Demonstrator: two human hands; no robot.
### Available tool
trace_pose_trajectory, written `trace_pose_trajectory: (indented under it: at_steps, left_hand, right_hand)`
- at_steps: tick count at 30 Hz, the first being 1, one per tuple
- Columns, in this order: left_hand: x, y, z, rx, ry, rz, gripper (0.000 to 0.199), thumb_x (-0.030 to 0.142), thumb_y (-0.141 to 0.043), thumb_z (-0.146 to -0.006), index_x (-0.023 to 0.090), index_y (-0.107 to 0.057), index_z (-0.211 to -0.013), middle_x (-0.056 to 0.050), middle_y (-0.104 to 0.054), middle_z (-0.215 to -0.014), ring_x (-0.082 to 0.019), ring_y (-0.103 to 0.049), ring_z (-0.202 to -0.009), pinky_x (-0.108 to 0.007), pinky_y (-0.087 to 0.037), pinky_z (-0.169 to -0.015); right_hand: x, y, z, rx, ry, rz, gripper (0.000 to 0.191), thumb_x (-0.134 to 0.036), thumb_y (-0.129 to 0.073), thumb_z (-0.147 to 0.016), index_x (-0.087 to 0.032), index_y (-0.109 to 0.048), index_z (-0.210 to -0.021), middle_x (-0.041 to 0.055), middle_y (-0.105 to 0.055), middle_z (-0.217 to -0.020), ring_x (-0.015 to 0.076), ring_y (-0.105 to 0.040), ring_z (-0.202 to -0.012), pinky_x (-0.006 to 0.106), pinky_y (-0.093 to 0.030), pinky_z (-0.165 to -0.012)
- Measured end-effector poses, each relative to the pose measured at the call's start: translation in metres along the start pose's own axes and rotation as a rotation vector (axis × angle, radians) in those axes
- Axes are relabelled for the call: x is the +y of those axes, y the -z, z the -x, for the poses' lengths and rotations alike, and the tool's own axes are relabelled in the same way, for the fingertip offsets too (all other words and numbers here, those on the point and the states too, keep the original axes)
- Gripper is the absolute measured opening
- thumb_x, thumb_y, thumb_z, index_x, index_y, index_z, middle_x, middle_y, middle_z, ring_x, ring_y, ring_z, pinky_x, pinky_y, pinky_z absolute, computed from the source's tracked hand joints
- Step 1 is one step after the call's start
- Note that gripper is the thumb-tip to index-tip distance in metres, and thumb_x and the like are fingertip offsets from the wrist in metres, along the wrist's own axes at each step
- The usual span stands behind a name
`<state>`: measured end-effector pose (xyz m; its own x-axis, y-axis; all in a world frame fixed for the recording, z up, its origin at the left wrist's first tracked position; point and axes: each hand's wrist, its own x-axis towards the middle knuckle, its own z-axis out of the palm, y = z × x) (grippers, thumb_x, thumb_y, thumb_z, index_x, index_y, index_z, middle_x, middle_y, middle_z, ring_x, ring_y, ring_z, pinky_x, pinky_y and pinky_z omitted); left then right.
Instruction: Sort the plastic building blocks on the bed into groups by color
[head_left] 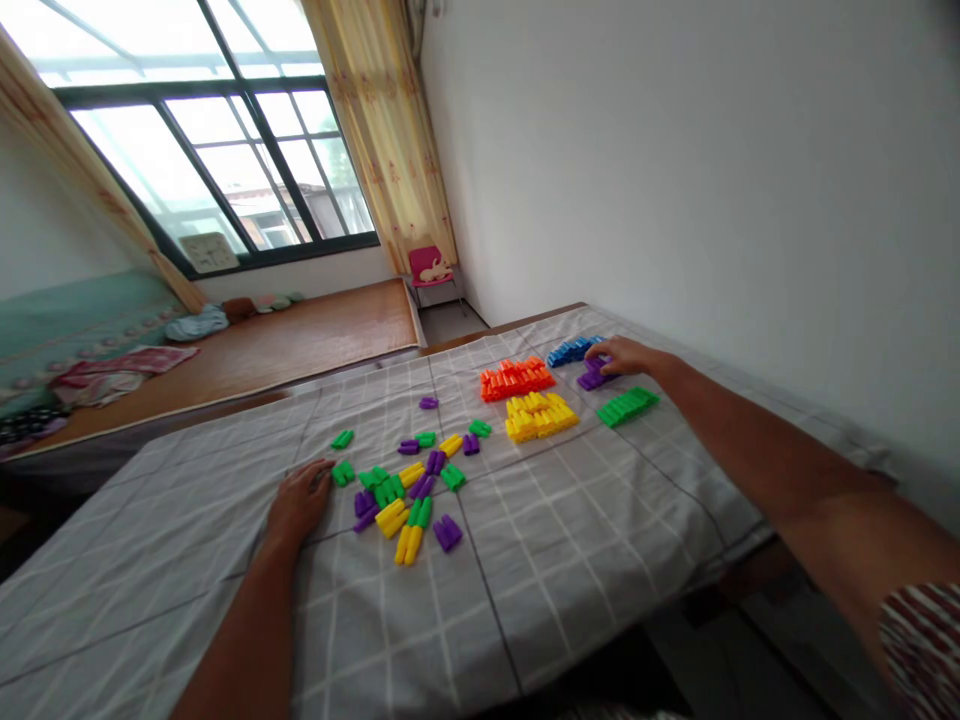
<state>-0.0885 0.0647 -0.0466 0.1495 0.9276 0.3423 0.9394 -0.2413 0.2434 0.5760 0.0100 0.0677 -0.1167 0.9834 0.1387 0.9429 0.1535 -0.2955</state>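
Note:
My right hand reaches out over a small purple group, with its fingers pinched down on a purple plastic block there. Close around it are a blue pile, a green row, a yellow pile and an orange pile of similar plastic blocks. My left hand lies on the cloth with its fingers stretched out, beside a loose green block. To its right are scattered purple, green and yellow blocks, such as a purple block and a yellow block.
A grey checked cloth covers the table or bed surface under the blocks. The white wall runs along the right side. Further back are a low bed platform, a pink chair and a window with yellow curtains.

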Motion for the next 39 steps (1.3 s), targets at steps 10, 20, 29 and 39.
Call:
trace_pose_trajectory:
  at_steps: [10,20,29,39]
  left_hand:
    - [0.005,0.001,0.003,0.009,0.022,0.008,0.044,0.043,-0.038,-0.085,0.022,-0.067,-0.11,-0.005,-0.065,-0.122,-0.023,-0.056,-0.118,-0.04,-0.042,-0.104]
    - [0.026,0.002,0.011,0.022,0.058,-0.014,0.04,0.034,-0.037,-0.092,0.021,-0.065,-0.116,-0.006,-0.062,-0.127,-0.021,-0.051,-0.123,-0.039,-0.037,-0.107]
    - [0.034,0.003,0.017,0.012,0.114,-0.046,0.038,0.035,-0.038,-0.093,0.025,-0.063,-0.121,-0.005,-0.057,-0.133,-0.023,-0.046,-0.126,-0.041,-0.037,-0.107]
    - [0.041,0.006,0.018,-0.003,0.139,0.004,0.036,0.031,-0.04,-0.093,0.027,-0.063,-0.12,-0.004,-0.057,-0.134,-0.023,-0.045,-0.126,-0.042,-0.037,-0.106]
  right_hand:
    - [0.021,-0.022,-0.023,-0.11,-0.09,0.173,0.047,-0.033,-0.077,-0.061,-0.026,-0.071,-0.107,0.007,-0.069,-0.109,0.0265,-0.062,-0.101,0.036,-0.047,-0.088]
    - [-0.138,-0.074,-0.051,0.033,0.478,0.039,0.039,-0.023,-0.046,-0.087,-0.022,-0.063,-0.123,0.009,-0.067,-0.119,0.0243,-0.059,-0.114,0.044,-0.042,-0.103]
    - [-0.247,-0.138,-0.072,-0.026,0.549,-0.083,0.038,-0.023,-0.052,-0.087,-0.019,-0.061,-0.124,0.0101,-0.066,-0.12,0.0225,-0.059,-0.114,0.041,-0.042,-0.103]
    - [-0.29,-0.146,-0.07,-0.16,0.594,-0.104,0.031,-0.009,-0.055,-0.082,-0.017,-0.068,-0.109,0.0081,-0.071,-0.108,0.0196,-0.066,-0.096,0.029,-0.047,-0.087]
